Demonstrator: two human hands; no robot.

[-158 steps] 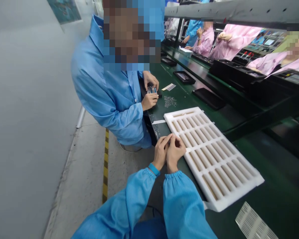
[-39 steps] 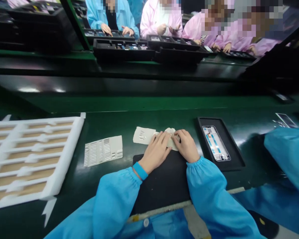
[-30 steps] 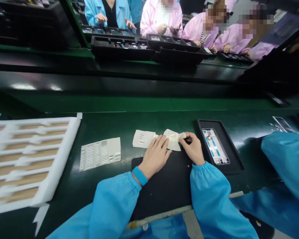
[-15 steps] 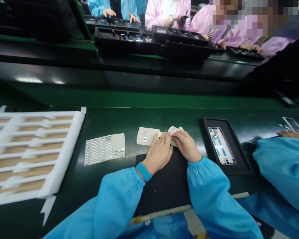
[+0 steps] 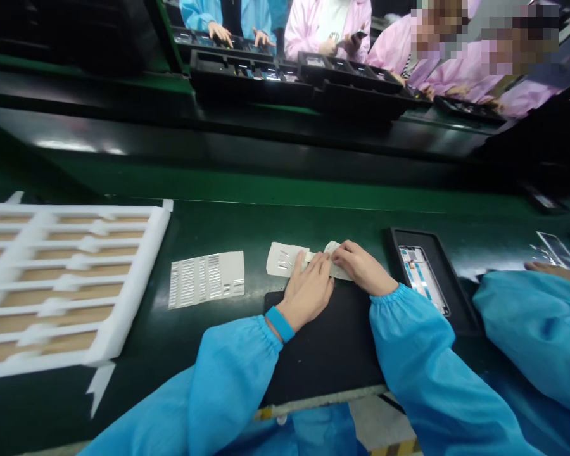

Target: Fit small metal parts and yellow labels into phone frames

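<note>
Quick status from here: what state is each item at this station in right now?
left hand: flat, fingertips on the pale folded sheet
right hand: fingers pressing the same sheet
pale folded sheet: creased, not lying flat
backing sheet: flat, small metal pieces on it
perforated white card: lying flat
white foam tray: lying flat, slots tan-floored
phone frame: face up in a black tray
</note>
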